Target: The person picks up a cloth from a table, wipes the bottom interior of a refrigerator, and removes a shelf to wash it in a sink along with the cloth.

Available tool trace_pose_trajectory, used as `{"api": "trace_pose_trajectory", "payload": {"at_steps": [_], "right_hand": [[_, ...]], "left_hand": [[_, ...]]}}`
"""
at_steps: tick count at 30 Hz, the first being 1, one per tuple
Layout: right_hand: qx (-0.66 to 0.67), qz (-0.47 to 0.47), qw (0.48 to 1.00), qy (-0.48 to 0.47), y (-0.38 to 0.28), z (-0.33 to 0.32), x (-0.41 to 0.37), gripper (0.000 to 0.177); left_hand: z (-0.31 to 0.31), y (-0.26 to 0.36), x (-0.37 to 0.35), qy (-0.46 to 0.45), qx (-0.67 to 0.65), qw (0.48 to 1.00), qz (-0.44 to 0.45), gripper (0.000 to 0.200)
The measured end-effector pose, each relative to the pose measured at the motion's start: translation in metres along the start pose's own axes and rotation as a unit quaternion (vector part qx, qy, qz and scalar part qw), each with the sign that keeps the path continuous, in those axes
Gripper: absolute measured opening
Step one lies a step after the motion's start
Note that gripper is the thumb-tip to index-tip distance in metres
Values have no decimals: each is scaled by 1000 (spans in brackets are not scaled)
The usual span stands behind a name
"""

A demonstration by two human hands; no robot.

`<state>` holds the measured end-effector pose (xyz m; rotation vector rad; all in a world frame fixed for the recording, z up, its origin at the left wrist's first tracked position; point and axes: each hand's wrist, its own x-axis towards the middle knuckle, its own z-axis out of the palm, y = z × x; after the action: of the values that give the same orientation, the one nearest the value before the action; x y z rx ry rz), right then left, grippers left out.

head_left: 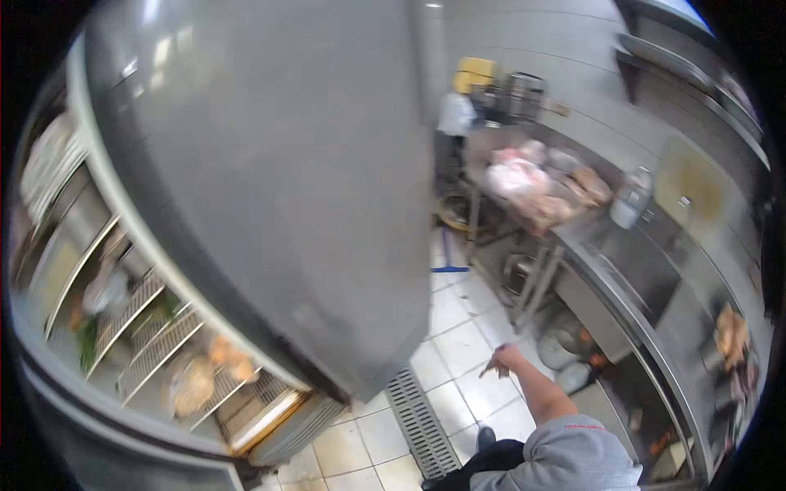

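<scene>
My right hand (505,359) reaches out from a grey short sleeve (577,446) at the lower right, above the white tiled floor (450,335). Its fingers look slightly spread and blurred, with no held object visible. Nearest to it are the metal sink counter (610,282) and the shelf space underneath. My left hand is out of view. At the left an open refrigerator shows wire racks (151,348) with a round yellowish bundle (194,385), orange items (233,358) and bagged food (106,290).
A large grey metal panel (270,164) fills the upper middle. Pinkish bagged food (520,176) lies in a metal basin beyond the counter. A white bottle (631,199) stands by the sink. A floor drain grate (422,421) and blue squeegee (449,268) are below.
</scene>
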<state>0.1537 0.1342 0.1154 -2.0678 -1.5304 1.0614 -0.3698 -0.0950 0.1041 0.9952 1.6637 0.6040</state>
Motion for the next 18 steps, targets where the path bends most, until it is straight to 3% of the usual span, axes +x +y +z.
{"api": "trace_pose_trajectory", "payload": {"at_steps": [2,4,7,10,12,14,16,18], "right_hand": [[188,104,965,147,22,-62,-29,14],[294,101,925,217,28,-129,-68,9],[345,84,893,275,70,-218,-93,28],[449,22,835,317,91,-310,-131,24],[432,18,839,331,103,-376,-156,23],[486,-37,801,347,117,-433,-174,25],[504,-35,774,383,106,-482,-200,26],[559,-62,745,360,130,-520,-201,30]], "left_hand": [[26,22,12,-45,28,999,12,42],[59,47,26,-87,55,994,21,41],[118,80,47,-141,86,986,28,40],[182,110,67,-187,114,975,27,39],[221,125,77,-214,133,968,21,38],[252,135,84,-230,143,963,10,37],[271,136,89,-232,142,962,-8,37],[278,135,88,-225,137,964,-37,36]]}}
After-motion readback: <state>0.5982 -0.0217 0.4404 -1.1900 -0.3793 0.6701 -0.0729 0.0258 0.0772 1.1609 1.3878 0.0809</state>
